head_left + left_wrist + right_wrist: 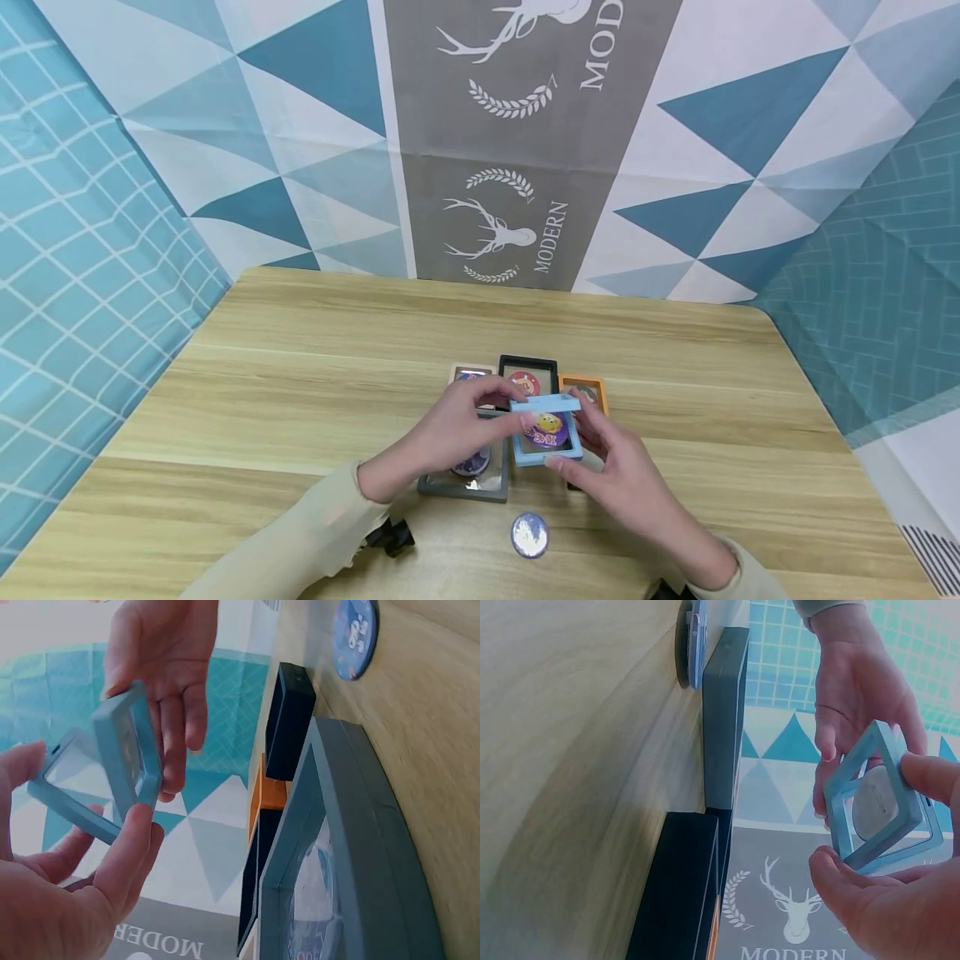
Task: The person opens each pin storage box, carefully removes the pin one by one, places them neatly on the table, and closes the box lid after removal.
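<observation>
We are pinching the open blue case (531,459) with our left hand (459,427) and right hand (627,473), above the table (300,375).

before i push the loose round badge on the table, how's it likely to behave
The round badge would probably slide rather than roll, since it lies flat. Its glossy face may feel slippery. Its thin profile suggests little weight.

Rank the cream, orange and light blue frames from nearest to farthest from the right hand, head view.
1. Light blue frame: held by the right hand.
2. Orange frame: just beyond that hand.
3. Cream frame: farthest, at left.
</observation>
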A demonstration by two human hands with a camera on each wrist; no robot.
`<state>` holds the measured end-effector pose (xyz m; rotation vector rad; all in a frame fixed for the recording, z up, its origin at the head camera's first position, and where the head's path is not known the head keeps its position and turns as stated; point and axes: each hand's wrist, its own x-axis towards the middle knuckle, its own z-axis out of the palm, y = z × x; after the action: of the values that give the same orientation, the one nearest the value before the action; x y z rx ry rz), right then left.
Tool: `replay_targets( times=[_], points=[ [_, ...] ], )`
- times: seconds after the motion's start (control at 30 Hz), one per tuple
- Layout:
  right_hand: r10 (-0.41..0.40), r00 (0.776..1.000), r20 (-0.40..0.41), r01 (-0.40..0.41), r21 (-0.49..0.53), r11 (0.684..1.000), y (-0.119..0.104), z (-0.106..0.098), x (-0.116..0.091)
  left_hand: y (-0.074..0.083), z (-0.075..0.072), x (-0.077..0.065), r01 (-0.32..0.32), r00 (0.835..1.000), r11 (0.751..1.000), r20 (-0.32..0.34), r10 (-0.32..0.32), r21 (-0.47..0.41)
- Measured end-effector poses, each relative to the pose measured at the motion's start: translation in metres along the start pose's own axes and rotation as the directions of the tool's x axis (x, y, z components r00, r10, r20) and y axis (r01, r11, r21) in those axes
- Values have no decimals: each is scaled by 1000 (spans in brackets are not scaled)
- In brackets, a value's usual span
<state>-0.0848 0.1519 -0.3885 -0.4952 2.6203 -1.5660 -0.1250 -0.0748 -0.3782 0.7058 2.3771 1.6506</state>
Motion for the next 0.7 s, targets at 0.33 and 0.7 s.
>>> replay_targets(
  times=[0.33,0.7],
  points=[
    [-11,997,71,21,-127,992,3,-2,1,-2,-3,5,213,976,938,98,-193,-275],
    [-29,997,65,43,-228,973,4,-6,4,-5,-3,6,283,957,908,150,-247,-310]
  ],
)
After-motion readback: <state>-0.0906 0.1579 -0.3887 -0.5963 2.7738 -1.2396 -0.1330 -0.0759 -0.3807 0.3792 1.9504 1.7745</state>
